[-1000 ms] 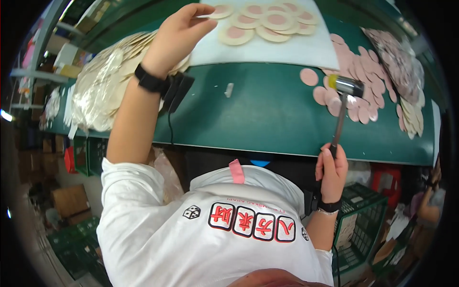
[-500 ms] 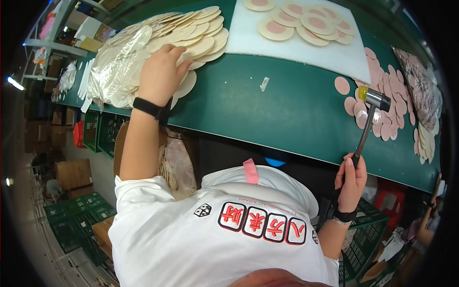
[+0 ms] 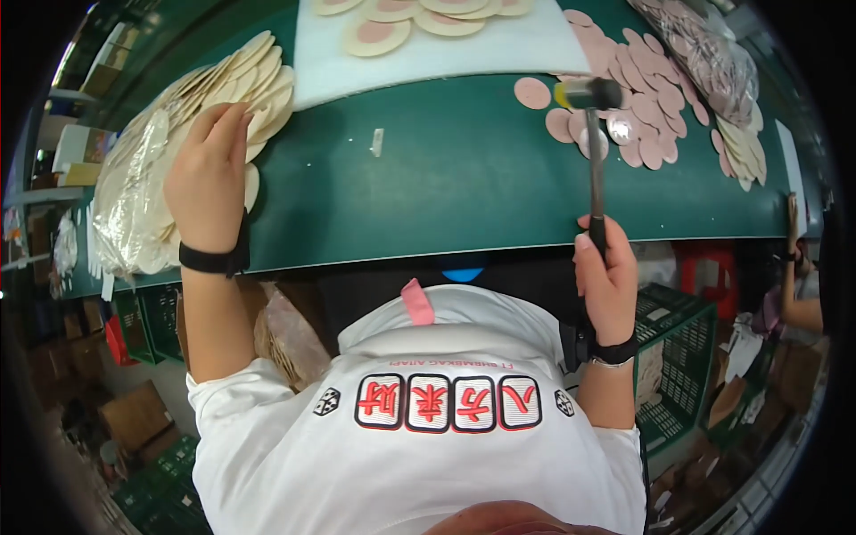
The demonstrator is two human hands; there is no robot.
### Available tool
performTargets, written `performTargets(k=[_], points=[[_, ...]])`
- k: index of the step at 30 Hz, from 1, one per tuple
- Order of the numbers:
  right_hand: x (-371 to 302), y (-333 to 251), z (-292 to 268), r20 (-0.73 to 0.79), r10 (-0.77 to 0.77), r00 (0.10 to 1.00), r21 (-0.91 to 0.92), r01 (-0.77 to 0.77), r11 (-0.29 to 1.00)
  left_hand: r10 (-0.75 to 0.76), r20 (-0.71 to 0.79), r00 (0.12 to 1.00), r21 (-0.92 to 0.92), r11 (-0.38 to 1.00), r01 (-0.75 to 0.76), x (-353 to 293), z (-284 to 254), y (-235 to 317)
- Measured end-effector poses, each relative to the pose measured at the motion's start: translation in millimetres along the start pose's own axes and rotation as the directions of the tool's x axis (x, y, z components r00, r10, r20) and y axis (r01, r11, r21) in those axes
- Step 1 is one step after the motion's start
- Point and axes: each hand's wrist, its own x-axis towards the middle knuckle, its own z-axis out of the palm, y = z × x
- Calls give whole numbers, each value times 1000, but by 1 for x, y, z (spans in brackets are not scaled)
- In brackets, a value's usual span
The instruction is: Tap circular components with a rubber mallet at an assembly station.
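At the left of the green table, my left hand is over a large heap of round cream discs. Its fingertips are drawn together in a pinch at the heap's right side; what is between them, if anything, is too hidden to make out. Clear plastic covers part of this heap. My right hand grips the dark handle of a small mallet near the table's front edge. The mallet is raised, its head yellow at one end and black at the other, in front of loose pink discs.
A white foam sheet at the back carries several cream discs with pink centres. A plastic bag of pink discs lies at the back right, beside more cream discs. Green crates stand below. Another person's arm reaches in at far right.
The whole view has shifted, so the table's contents sit farther left. My left fingers, spread over the cream discs before, are now pinched together. My right hand still holds the mallet, now more upright in view.
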Motion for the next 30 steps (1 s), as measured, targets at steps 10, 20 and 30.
performTargets(k=[10, 20, 30], points=[[14, -45, 5, 237, -358, 903, -746, 405, 529, 83, 32, 996, -925, 381, -2, -37, 7, 63], [62, -55, -41, 246, -600, 762, -760, 536, 369, -3, 359, 934, -933, 43, 358, -61, 16, 104], [109, -39, -43, 402, -345, 848, -747, 522, 413, 63, 621, 781, -718, -354, 599, -49, 16, 127]])
